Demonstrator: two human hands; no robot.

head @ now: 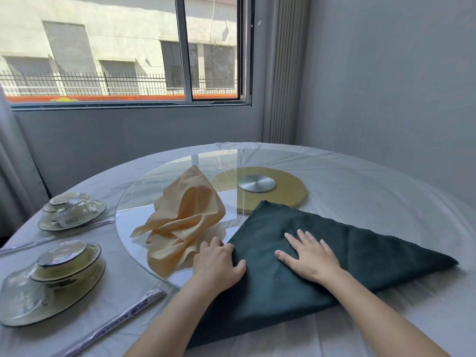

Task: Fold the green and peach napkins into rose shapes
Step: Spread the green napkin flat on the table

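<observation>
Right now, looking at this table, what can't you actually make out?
Head view only:
- Green napkin: its near left edge is covered by the left forearm.
- Chopstick sleeve: print too blurred to read.
- Near wrapped dish set: contents muddled by shiny plastic film.
- Peach napkin: crumpled folds hide its own layers.

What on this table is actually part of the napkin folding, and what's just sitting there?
In the job: green napkin, flat under the right hand, left hand at its edge; peach napkin, crumpled on the glass turntable.
Just lying about: two wrapped dish sets; long sealed packets.
</observation>
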